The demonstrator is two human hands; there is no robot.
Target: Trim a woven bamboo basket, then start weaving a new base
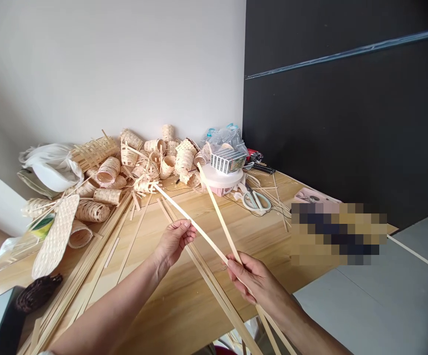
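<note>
My left hand pinches a thin pale wooden strip between thumb and fingertips, partway along its length. My right hand is closed around that same strip and a second wooden strip. The two strips meet at my right thumb and spread apart in a V away from me. Their near ends run back below my right hand, over the table edge. More long strips lie on the wooden table under my hands.
Woven baskets are heaped at the back left, near a flat woven panel. Scissors lie beside a white round stand bearing a box. A strip bundle runs along the left. A blurred patch covers the right corner.
</note>
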